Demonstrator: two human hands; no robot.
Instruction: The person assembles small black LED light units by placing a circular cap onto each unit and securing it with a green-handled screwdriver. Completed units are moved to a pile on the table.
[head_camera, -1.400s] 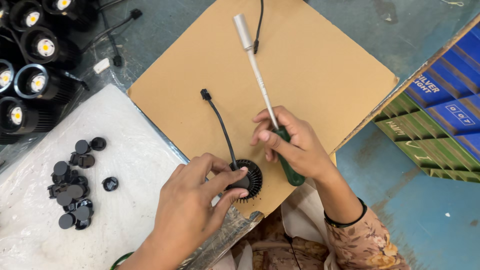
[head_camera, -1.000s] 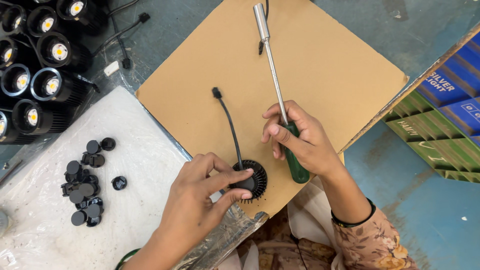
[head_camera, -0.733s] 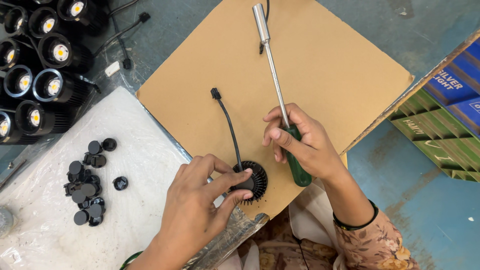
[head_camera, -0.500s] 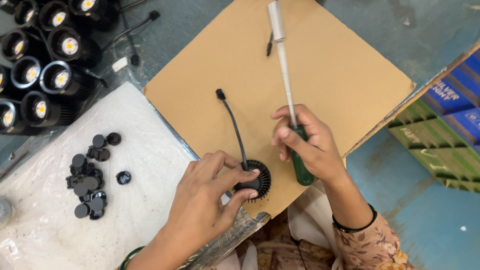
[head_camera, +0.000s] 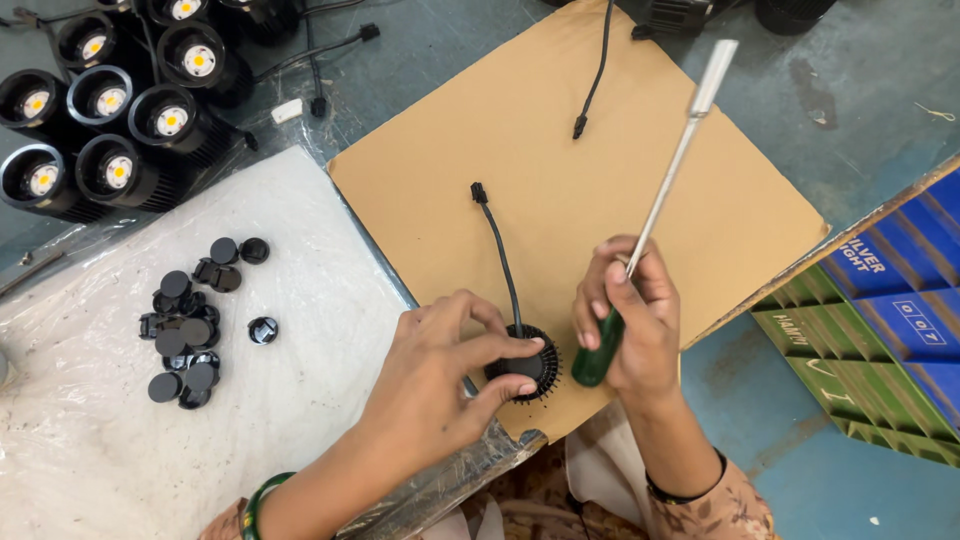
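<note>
Head view: blue and green cartons (head_camera: 880, 330) sit at the right edge, beside the tan cardboard sheet (head_camera: 560, 150). My left grip (head_camera: 440, 375) pinches the black finned lamp body (head_camera: 525, 365) on the cardboard, its cable running away from me. My right grip (head_camera: 625, 315) wraps the green-handled screwdriver (head_camera: 650, 215), steel shaft pointing up-right.

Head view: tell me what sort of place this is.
Likely a lamp assembly bench: finished spotlights grouped at the left, loose black caps on white sheet, and a finned heat sink beside a screwdriver.
</note>
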